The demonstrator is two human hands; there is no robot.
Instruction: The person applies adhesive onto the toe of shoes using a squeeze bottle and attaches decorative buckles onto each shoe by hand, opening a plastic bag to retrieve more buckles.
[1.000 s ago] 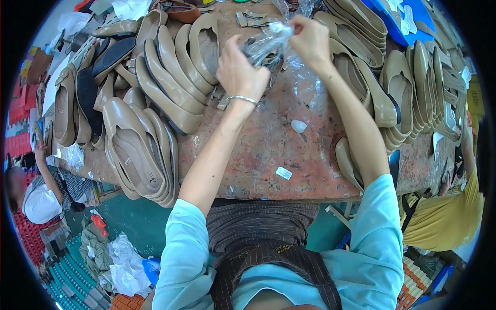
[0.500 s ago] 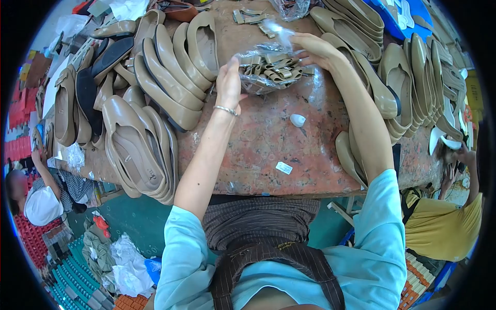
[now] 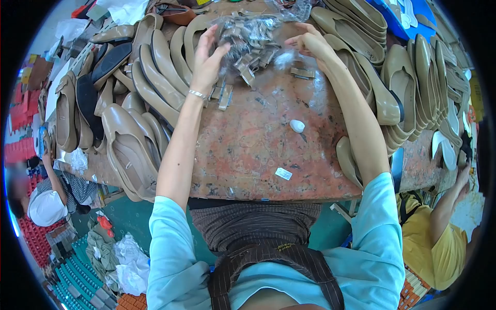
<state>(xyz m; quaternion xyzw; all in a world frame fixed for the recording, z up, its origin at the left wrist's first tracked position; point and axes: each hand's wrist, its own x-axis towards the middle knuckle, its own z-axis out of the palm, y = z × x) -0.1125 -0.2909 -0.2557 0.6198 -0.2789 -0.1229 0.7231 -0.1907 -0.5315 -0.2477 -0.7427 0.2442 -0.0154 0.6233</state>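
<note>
A clear plastic bag point(image 3: 250, 31) of small beige bow-shaped trims is tipped over the table, blurred by motion. Several trims point(image 3: 248, 66) spill from its near side, and a few point(image 3: 225, 96) lie loose near my left wrist. My left hand point(image 3: 206, 66) grips the bag's left side between thumb and fingers. On the other side, my right hand point(image 3: 312, 45) is just right of the bag, its fingers bent and apart, with nothing visible in them. Below that hand lies a single trim point(image 3: 303, 73).
Beige pumps are stacked at left point(image 3: 129, 150) and right point(image 3: 400, 82). A white lump point(image 3: 297, 126) and a small label point(image 3: 283, 173) lie on the worn red table point(image 3: 243, 155). A blue bin point(image 3: 380, 13) stands at the far right; people sit at both sides.
The bag has moved up and left and been tipped, and trims have come out onto the table. My left hand shifted up and left; my right hand has come away from the bag's edge.
</note>
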